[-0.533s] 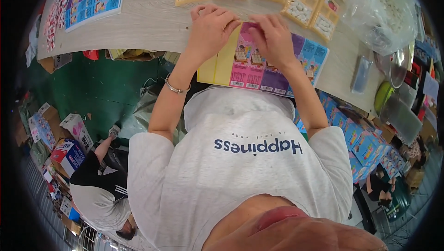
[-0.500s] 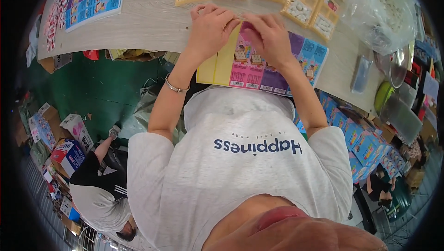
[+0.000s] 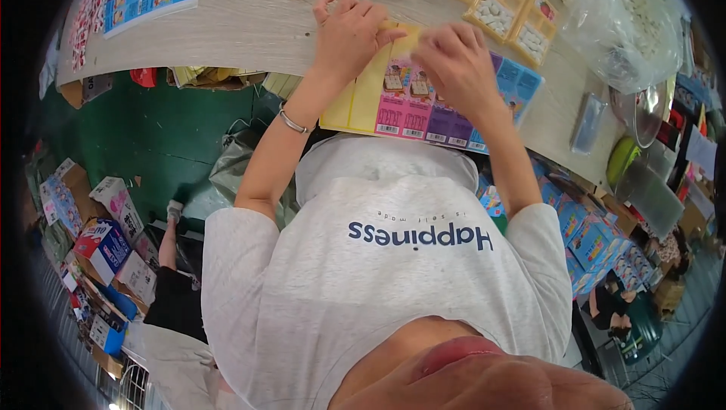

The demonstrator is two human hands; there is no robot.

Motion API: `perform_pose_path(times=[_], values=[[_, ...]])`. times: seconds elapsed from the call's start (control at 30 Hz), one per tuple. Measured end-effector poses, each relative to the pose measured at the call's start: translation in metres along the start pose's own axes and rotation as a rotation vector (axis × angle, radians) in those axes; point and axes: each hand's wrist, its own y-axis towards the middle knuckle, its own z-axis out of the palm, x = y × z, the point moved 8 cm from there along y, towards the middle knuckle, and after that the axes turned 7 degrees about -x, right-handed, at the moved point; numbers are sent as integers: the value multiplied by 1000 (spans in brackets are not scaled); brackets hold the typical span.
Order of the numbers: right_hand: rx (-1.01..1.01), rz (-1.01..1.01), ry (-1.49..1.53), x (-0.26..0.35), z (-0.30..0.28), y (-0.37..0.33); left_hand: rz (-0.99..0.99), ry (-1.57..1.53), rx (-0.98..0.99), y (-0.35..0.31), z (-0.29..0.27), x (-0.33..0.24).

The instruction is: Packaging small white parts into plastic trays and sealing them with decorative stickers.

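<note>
Printed sheet (image 3: 414, 104) is lying at the near side of the desk (image 3: 249, 24), apparently overhanging its edge. The left hand (image 3: 349, 36) is resting partly open at the sheet's far left, thumb spread over yellow; the right hand (image 3: 457, 66) is bending its fingers inward above the print, blur hiding any grip. Judged risks: light left-hand pressure could be letting paper slide nearward; an uneven right-hand pull could be creasing or tearing it.
</note>
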Motion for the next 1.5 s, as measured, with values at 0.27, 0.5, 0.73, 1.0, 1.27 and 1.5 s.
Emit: perform_pose_path(times=[0.27,0.5,0.73,1.0,1.27,1.5], values=[[276,79,1149,29,-138,23,-41,-14,-125,3,-25,10],[-108,792,953,-61,6,98,-505,-2066,235,34,-95,54],[-104,833,977,-89,87,137,-976,-917,-101,36,-51,174],[-106,791,658,-101,110,160,-966,-592,-108,41,-24,203],[-92,746,321,-95,103,170,-967,-351,-71,53,-39,189],[-40,625,107,-83,105,179,-933,-140,83,57,-34,189]])
